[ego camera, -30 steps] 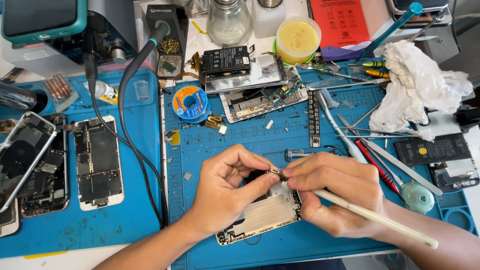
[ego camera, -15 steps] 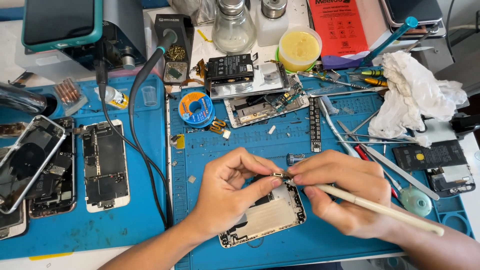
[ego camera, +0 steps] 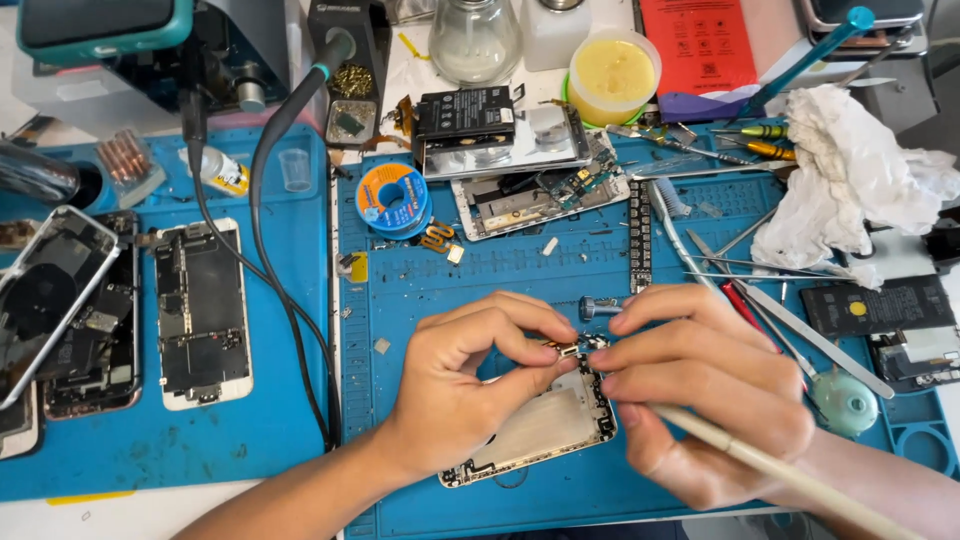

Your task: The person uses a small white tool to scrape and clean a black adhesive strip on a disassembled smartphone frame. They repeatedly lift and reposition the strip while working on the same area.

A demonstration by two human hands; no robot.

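An opened phone housing lies on the blue work mat, partly under both hands. My left hand pinches a small metallic part between thumb and forefinger at the housing's top corner. My right hand meets it from the right, fingertips touching the same small part, while a long cream-coloured stick tool rests in its palm and runs off to the lower right. The part's shape is too small to make out.
Two opened phones and a loose screen lie on the left mat. A solder spool, a disassembled phone, a yellow paste tub, tweezers, screwdrivers and a crumpled white cloth crowd the back and right. A black cable crosses the mat seam.
The view has shifted slightly, so the bench sits a little lower in frame. Both hands stay pinched together over the housing's top corner with only small finger movement.
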